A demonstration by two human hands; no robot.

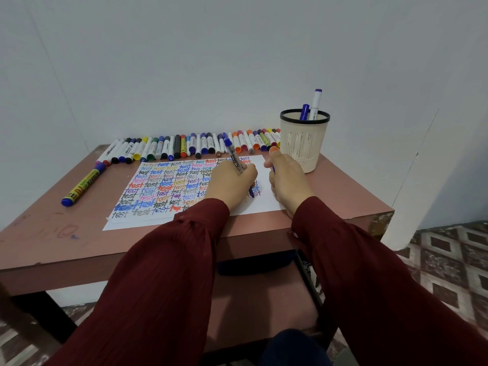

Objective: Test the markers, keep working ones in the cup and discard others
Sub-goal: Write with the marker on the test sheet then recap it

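Observation:
My left hand (229,183) grips a blue marker (234,157), its tip down on the white paper (148,220) beside rows of coloured "test" words. My right hand (286,180) rests on the paper's right side with its fingers curled round a small blue piece (273,169), apparently the cap. The beige cup (303,143) with a black rim stands just right of the paper and holds a blue marker (304,111) and a white one with a purple cap (316,104).
Several capped markers (184,146) lie in a row along the back edge of the brown table (52,233), against the wall. A yellow marker with blue ends (84,186) lies apart at the left. A patterned floor shows at the right.

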